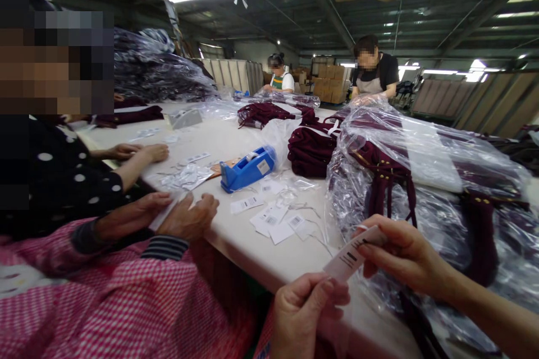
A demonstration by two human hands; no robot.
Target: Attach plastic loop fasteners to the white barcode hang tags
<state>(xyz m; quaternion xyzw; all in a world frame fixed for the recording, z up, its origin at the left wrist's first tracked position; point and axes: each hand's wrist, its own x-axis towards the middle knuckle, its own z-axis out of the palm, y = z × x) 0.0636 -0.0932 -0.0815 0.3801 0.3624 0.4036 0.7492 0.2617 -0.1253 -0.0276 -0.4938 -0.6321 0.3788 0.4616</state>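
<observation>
Between my two hands, near the table's front edge, is a white paper tag (346, 258) with small print and dark marks. My left hand (305, 305) pinches its lower left end between thumb and fingers. At the upper right end my right hand (400, 258) grips the same tag, fingers closed on it. Beyond my hands several white barcode tags (275, 219) with strings lie loosely spread on the table (248, 247). To the right of my right hand are dark maroon garments (480, 230) and clear plastic bags (353, 196).
A blue tape dispenser (248, 168) stands behind the loose tags. Folded maroon garments (311, 151) are stacked beyond it. At left, a co-worker's hands (185, 216) hold a white slip, and another co-worker's hand (154, 152) rests over the table. Two people work at the far side.
</observation>
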